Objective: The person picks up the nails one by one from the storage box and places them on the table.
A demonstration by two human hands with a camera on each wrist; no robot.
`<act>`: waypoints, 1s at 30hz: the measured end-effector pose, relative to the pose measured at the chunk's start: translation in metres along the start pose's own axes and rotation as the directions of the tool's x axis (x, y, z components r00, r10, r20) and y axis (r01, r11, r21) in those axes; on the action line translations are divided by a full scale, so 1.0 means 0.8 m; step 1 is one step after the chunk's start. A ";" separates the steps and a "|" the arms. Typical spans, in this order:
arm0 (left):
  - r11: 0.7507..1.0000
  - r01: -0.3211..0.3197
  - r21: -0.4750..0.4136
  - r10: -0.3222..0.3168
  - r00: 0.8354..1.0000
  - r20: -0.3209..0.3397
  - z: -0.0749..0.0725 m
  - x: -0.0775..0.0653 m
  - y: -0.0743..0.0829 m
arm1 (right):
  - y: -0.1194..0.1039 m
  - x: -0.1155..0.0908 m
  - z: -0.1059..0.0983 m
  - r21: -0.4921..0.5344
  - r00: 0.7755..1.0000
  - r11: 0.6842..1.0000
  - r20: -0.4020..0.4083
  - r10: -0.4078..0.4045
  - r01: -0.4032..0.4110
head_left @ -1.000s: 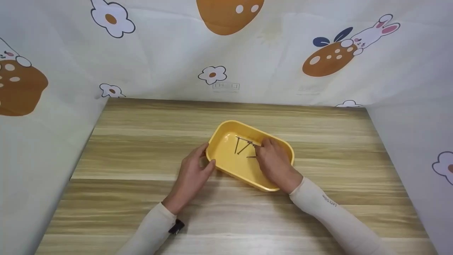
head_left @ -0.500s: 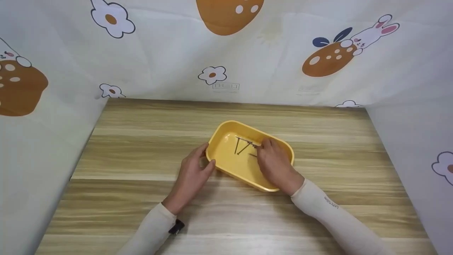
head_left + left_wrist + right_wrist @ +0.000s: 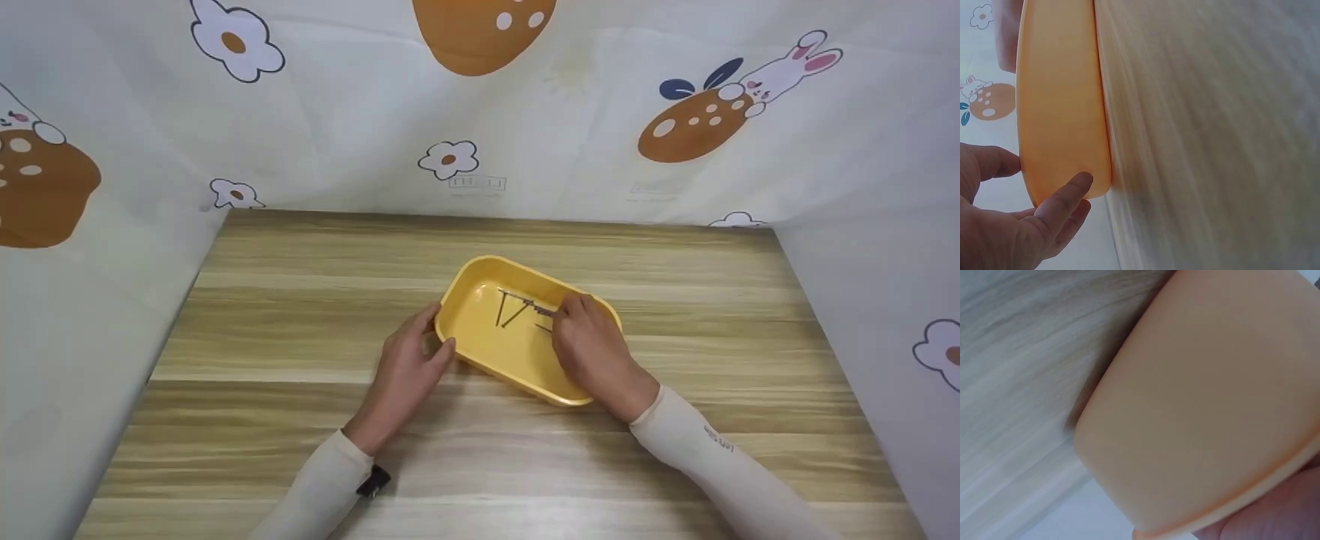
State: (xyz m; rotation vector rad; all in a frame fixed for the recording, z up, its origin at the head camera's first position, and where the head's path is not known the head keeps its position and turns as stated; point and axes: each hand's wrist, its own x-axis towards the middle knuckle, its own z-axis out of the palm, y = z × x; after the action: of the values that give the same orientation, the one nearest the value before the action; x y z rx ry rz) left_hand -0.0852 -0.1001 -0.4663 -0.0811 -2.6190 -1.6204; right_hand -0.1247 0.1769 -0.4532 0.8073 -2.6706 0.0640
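A yellow plastic bin (image 3: 472, 337) sits tilted to the right on the table. My left hand (image 3: 409, 360) grips its left corner, thumb on the near side and fingers on the left end; the left wrist view shows this hand (image 3: 1027, 219) against the bin's outer wall (image 3: 1064, 101). Inside, thin dark nails (image 3: 516, 315) lie at angles near the far wall. My right hand (image 3: 592, 345) reaches into the bin with curled fingers. A nail (image 3: 543, 327) juts from under them and seems pinched; the fingertips are hidden. The right wrist view mostly shows the bin's outside (image 3: 1202, 388).
The bin stands on a wood-grain table (image 3: 285, 300). A pale printed cloth (image 3: 337, 112) rises behind the table and along both sides. A dark wrist strap (image 3: 373, 480) is on the left sleeve.
My right hand has shifted slightly to the right inside the bin, and the nail jutting from under its fingers has moved with it. The left hand and bin stay in place.
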 end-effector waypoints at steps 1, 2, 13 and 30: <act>1.000 0.004 0.003 -0.004 1.000 0.001 0.000 0.000 0.000 | 0.001 0.000 -0.002 0.000 1.000 1.000 0.001 0.000 0.000; 1.000 0.007 0.006 -0.007 1.000 0.001 0.000 0.000 0.001 | 0.001 -0.001 -0.004 -0.001 1.000 1.000 0.001 0.001 -0.001; 1.000 0.017 0.016 -0.017 1.000 0.008 0.000 -0.001 0.000 | 0.006 -0.009 -0.022 0.035 0.997 0.998 -0.048 0.053 -0.051; 1.000 -0.027 0.001 0.027 1.000 -0.004 0.000 0.000 0.000 | 0.014 -0.025 -0.050 0.068 0.995 0.996 -0.072 0.066 -0.061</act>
State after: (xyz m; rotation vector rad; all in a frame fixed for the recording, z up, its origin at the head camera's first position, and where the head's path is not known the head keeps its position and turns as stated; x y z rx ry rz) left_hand -0.0853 -0.1002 -0.4667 -0.1125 -2.6039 -1.6091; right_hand -0.1026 0.2023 -0.4215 0.7247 -2.6358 0.1948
